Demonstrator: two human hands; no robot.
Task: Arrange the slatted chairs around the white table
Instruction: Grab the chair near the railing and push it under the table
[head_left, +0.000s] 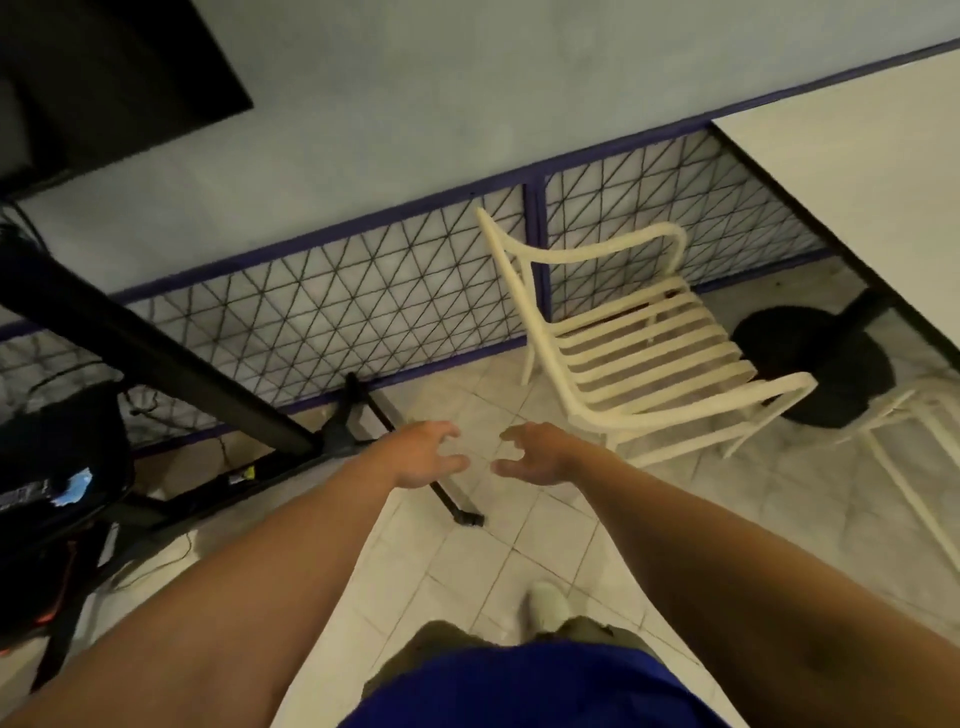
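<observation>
Both hands empty: left hand (426, 454) and right hand (535, 452) reach forward, fingers spread and curled, holding nothing and touching nothing. Right hand is near the slatted chair (644, 353) but apart from it.

That chair stands upright on the tiled floor (467, 571), back toward the mesh fence (322, 312), seat facing the white table (857, 171). It sits beside the table's black base (815, 369), not tucked under the top. Looks roughly placed; may still need squaring up.

Second pale chair (909, 441) is cut off at the right edge, near the base. Can't tell its orientation or whether it's in position.

Judgement: task is partway at best. One chair is close to position, one is unclear, and the far sides of the table are out of view. Likely next: grab the near chair by the armrest or back rail and adjust.

Left side: black stand and cables (156, 364), clear of the working area.
</observation>
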